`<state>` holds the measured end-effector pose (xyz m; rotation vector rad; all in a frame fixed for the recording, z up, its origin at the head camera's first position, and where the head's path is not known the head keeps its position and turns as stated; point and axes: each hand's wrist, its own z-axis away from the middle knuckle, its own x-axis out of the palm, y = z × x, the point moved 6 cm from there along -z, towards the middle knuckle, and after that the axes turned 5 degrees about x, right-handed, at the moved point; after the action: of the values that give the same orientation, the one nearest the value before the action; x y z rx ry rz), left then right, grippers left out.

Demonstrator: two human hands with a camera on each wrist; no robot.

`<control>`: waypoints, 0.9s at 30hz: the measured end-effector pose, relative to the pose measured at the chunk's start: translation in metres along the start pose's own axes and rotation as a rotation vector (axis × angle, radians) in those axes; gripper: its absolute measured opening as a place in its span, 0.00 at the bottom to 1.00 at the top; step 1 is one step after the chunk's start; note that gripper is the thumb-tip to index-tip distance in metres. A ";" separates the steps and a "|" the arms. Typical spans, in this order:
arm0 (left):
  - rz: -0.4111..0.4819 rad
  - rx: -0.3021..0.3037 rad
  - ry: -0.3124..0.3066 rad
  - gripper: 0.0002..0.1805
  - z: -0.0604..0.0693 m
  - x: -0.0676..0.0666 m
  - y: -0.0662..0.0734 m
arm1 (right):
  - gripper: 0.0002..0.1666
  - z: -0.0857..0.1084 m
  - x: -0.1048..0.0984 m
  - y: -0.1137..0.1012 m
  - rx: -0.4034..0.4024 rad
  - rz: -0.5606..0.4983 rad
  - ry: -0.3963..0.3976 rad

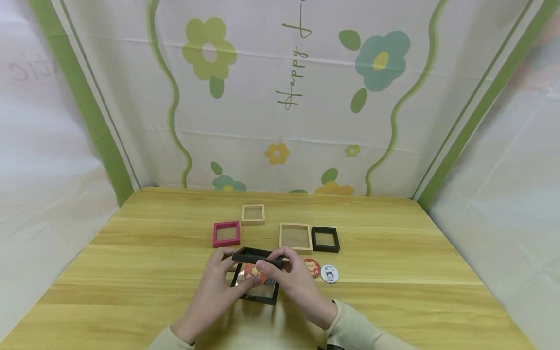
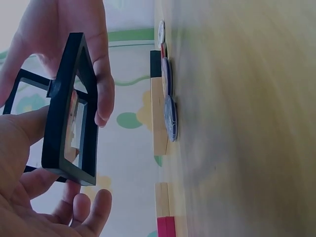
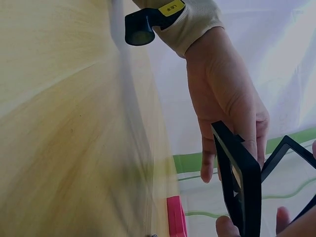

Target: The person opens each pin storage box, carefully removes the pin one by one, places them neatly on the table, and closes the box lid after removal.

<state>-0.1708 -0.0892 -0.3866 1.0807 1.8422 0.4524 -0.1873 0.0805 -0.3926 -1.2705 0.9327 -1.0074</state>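
A black hinged display frame with clear film stands partly unfolded above the table, its two halves at an angle. A round red badge with a cartoon figure lies against the film of the lower half. My left hand grips the left side of the frame, its thumb reaching over the film by the badge. On the other side, my right hand pinches the upper half near its right corner. In the right wrist view, the right hand's fingers lie behind the black rim.
Farther back lie a magenta frame, a small light-wood-coloured frame, a larger one and a black frame. Right of the hands are a red badge and a white badge. A printed cloth hangs behind the table.
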 end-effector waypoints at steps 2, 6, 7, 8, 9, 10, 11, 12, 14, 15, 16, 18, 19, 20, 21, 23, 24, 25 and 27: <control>0.015 -0.010 0.001 0.22 0.000 0.000 0.000 | 0.24 0.000 0.000 0.000 0.003 -0.003 -0.004; 0.049 -0.043 -0.002 0.21 0.001 0.000 -0.001 | 0.24 -0.001 -0.001 0.000 0.007 0.004 -0.003; 0.058 -0.051 -0.005 0.20 0.001 0.000 -0.002 | 0.25 -0.001 -0.001 0.000 0.008 0.008 -0.002; 0.067 -0.063 -0.008 0.19 0.001 0.001 -0.002 | 0.25 -0.001 -0.002 0.000 0.008 0.011 -0.001; 0.078 -0.079 -0.013 0.18 0.001 0.001 -0.003 | 0.25 -0.002 -0.002 0.000 0.008 0.012 0.001; 0.088 -0.091 -0.016 0.16 0.000 0.001 -0.003 | 0.25 -0.002 -0.002 0.000 0.007 0.012 0.003; 0.098 -0.105 -0.020 0.15 0.000 0.000 -0.003 | 0.25 -0.002 -0.003 0.001 0.006 0.010 0.004; 0.112 -0.121 -0.023 0.13 0.000 0.000 -0.004 | 0.25 -0.003 -0.003 0.001 0.004 0.012 0.007; 0.143 -0.158 -0.028 0.10 0.000 0.000 -0.005 | 0.25 -0.004 -0.004 0.001 -0.001 0.010 0.011; 0.157 -0.172 -0.029 0.09 0.000 -0.001 -0.005 | 0.25 -0.004 -0.005 0.001 -0.005 0.011 0.014; 0.177 -0.186 -0.028 0.08 0.000 -0.002 -0.005 | 0.25 -0.005 -0.005 0.001 -0.009 0.014 0.018; 0.215 -0.214 -0.025 0.07 0.000 -0.003 -0.005 | 0.25 -0.007 -0.007 0.001 -0.012 0.027 0.026; 0.219 -0.219 -0.021 0.07 -0.001 -0.004 -0.004 | 0.25 -0.007 -0.009 0.001 -0.011 0.038 0.034; 0.224 -0.223 -0.018 0.07 -0.001 -0.005 -0.004 | 0.26 -0.008 -0.010 0.001 -0.011 0.053 0.044; 0.224 -0.221 -0.011 0.06 -0.002 -0.006 -0.003 | 0.26 -0.009 -0.012 0.001 -0.008 0.066 0.053; 0.220 -0.199 0.013 0.05 -0.003 -0.009 -0.003 | 0.27 -0.011 -0.015 0.002 -0.002 0.087 0.072; 0.215 -0.183 0.027 0.04 -0.004 -0.011 -0.003 | 0.28 -0.012 -0.017 0.003 -0.004 0.097 0.080; 0.204 -0.165 0.044 0.04 -0.005 -0.014 -0.003 | 0.28 -0.013 -0.019 0.003 -0.003 0.106 0.089; 0.216 -0.153 0.072 0.04 -0.007 -0.018 -0.004 | 0.29 -0.014 -0.022 0.002 -0.002 0.114 0.099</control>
<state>-0.1754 -0.1053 -0.3761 1.1746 1.7287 0.7557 -0.2072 0.0976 -0.3956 -1.1642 1.0706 -0.9873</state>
